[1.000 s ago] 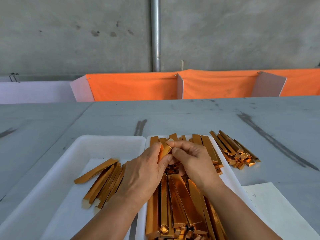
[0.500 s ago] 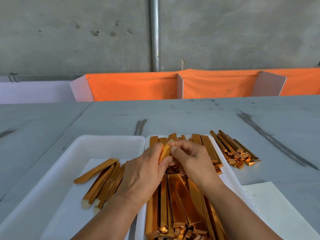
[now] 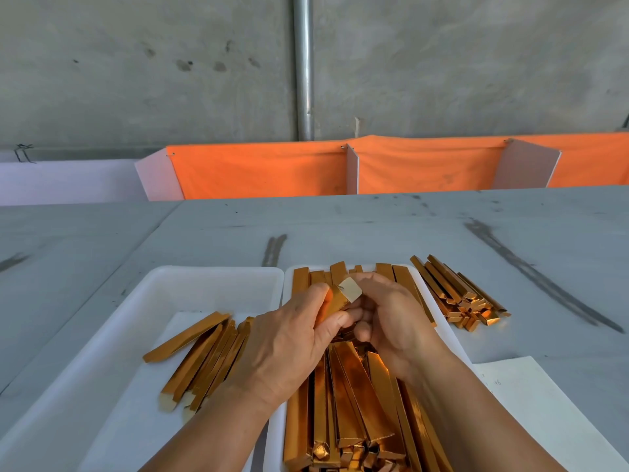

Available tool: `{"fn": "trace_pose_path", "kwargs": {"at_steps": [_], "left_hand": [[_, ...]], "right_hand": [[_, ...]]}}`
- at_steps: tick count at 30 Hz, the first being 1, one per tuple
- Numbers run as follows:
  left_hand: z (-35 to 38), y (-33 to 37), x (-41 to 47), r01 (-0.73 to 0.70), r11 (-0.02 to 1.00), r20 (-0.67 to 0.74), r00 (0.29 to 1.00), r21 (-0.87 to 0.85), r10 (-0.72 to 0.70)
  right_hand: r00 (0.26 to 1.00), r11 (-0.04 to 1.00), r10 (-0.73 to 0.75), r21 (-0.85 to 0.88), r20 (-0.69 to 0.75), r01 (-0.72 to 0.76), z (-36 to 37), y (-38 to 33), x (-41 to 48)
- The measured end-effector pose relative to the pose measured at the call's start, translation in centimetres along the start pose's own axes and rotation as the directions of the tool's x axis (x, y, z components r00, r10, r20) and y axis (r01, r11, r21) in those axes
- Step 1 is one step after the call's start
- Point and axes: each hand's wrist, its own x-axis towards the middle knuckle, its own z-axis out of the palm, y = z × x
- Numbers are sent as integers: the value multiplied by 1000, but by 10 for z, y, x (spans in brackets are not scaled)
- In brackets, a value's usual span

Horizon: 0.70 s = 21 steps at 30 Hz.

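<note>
I have the strip (image 3: 335, 299) up between both hands, raised over the far half of the right tray (image 3: 288, 284) and clear of the gold stock (image 3: 354, 386) lying in it. It sits just right of the left hand (image 3: 289, 345) and just left of the right hand (image 3: 394, 321), in the narrow space where the two sets of fingers meet.

Its long axis runs from near-left to far-right and climbs away from me. The pale flap (image 3: 350, 289) at its far end stands open and faces up and to the right. Only that top part shows; the lower length is hidden behind the left hand, so I cannot tell where it ends.

The left hand grasps it, thumb on the near face and fingers wrapped round the far side, closed tight on it. The right hand is curled as well, its fingertips (image 3: 361, 278) bent over the flap end and touching it, the thumb tucked below.

In the left tray (image 3: 211, 275) a small fan of strips (image 3: 204, 356) lies on a white liner. A heap (image 3: 459, 296) of them rests on the table (image 3: 374, 229) beside the right tray, with a paper (image 3: 531, 403) nearer me.
</note>
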Motion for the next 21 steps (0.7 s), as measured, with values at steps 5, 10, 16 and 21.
{"fn": "trace_pose_path", "kwargs": {"at_steps": [5,10,16,21], "left_hand": [[1,-1,0,-7,1000,8,1000,-2,7],[-1,2,1,-5,1000,4,1000,-3,5],[-2,4,1,16,1000,8,1000,-6,-15],[-3,4,1,13,999,24,1000,-37,-13]], "right_hand": [[999,996,-36,-86,33,39,3,0,-2],[994,987,-104,-117,20,106,3,2,-3],[984,971,-178,-163,-18,173,3,4,0],[977,963,-209,-180,-41,198,4,5,0]]}}
